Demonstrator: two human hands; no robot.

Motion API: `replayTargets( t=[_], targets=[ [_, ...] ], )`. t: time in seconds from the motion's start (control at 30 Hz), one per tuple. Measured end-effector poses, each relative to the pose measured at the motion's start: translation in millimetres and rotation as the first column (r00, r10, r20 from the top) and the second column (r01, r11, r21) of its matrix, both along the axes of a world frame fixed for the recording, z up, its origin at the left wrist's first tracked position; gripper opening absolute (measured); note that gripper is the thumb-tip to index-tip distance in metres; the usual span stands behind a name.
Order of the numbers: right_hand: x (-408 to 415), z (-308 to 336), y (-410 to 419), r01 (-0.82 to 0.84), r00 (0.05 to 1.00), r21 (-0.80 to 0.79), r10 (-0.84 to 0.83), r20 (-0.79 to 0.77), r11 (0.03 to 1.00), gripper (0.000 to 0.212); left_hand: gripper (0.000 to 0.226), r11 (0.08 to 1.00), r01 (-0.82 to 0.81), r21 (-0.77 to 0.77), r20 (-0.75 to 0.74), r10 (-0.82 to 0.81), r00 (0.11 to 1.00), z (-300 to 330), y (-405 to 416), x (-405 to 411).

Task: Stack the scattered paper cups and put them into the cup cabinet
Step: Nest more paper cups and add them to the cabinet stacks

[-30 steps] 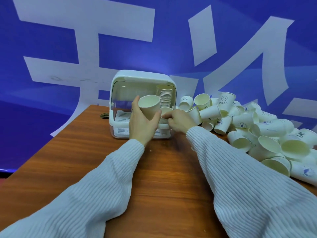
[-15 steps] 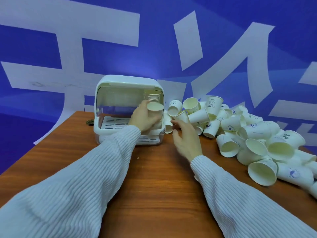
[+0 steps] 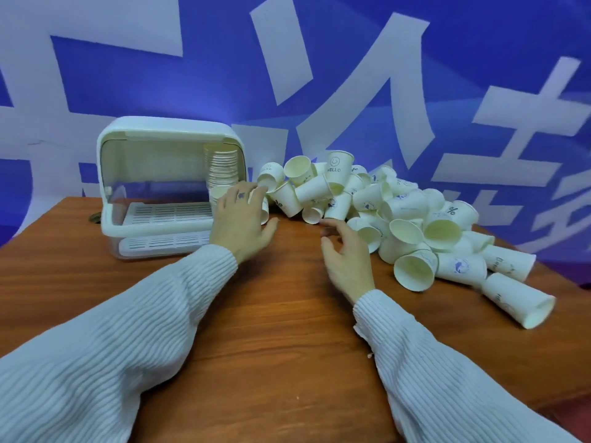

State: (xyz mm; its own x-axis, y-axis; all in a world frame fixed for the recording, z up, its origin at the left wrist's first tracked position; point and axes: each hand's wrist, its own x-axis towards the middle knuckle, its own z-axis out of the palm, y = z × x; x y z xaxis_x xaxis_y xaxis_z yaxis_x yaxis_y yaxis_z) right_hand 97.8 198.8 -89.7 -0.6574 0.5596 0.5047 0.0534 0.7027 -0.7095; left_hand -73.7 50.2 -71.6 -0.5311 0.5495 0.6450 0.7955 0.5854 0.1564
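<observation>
Wooden table (image 3: 271,330): paper cup pile (image 3: 399,215) just right of empty, spread right hand (image 3: 347,257); left hand (image 3: 241,219) open by cup cabinet (image 3: 166,187), apparently cupless.

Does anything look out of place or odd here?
Mainly the loose paper cups: dozens lie tumbled on their sides across the table, right of the cup cabinet. One neat stack stands inside it. No spill or damage shows.

Both arms wear a pale, whitish ribbed-knit sweater, its fine vertical ribs running down each sleeve. The cuffs are snug and end well short of the fingers, leaving the left hand (image 3: 240,222) and right hand (image 3: 348,258) bare.
</observation>
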Motion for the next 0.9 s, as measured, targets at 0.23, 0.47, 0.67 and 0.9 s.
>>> replayTargets(
  t=[0.23,0.47,0.67,0.9],
  targets=[
    [76,-2,53,0.358,0.933,0.099,-0.353,-0.068,0.928,0.026,0.067,0.915,0.363,-0.176,0.02,-0.366,0.931,-24,98,106],
    [108,-13,87,0.627,0.778,-0.028,-0.624,0.07,0.779,0.028,0.08,0.939,0.244,-0.243,0.174,-0.205,0.963,-28,157,105],
    [106,-15,94,0.644,0.758,0.003,-0.639,0.134,0.765,0.028,0.1,0.852,0.254,-0.458,0.032,-0.27,0.962,-27,175,79],
    [108,-10,86,0.649,0.76,-0.041,-0.645,0.085,0.76,0.017,0.078,0.854,0.142,-0.501,-0.212,-0.28,0.936,-27,162,79]
  ],
)
